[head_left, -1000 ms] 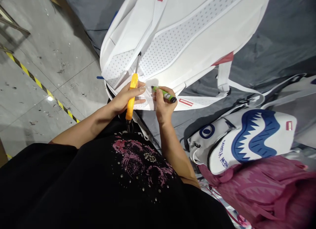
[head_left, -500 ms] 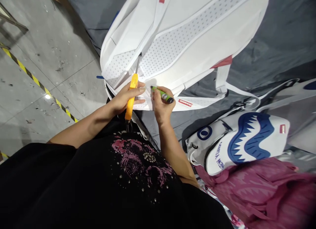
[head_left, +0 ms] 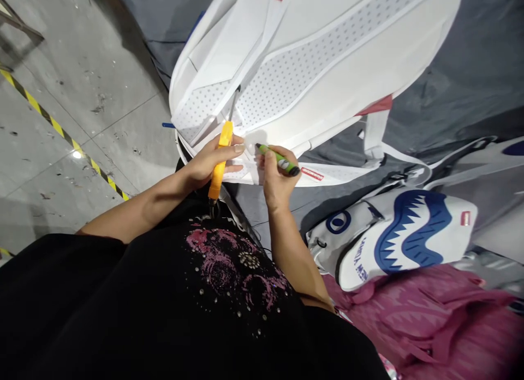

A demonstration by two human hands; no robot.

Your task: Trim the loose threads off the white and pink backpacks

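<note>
A white backpack point(head_left: 364, 74) lies back side up, its dotted padding and shoulder straps showing. My right hand point(head_left: 278, 178) grips a green pen-like marker point(head_left: 278, 160) with black ends; the narrow end points left, over the white fabric. My left hand point(head_left: 207, 161) rests on the near-left part of the backpack, thumb and fingers stretched out and apart. Across that hand, on the camera's side, passes a yellow-orange bar-shaped tool point(head_left: 220, 161) with a thin grey rod at its far end and a dark ring at its near end. Whether my palm touches the tool is hidden.
Right of me lies a white bag with a blue shark-mouth print point(head_left: 421, 230), beside a pink bag point(head_left: 434, 320). Dark grey cloth point(head_left: 487, 52) lies under the bags. On the left, yellow-black tape point(head_left: 61, 131) runs along the grey floor point(head_left: 110, 74).
My right hand and the green marker have shifted slightly right. The backpack also appears a little further right, partly from a small view shift. My left hand keeps its pose.
</note>
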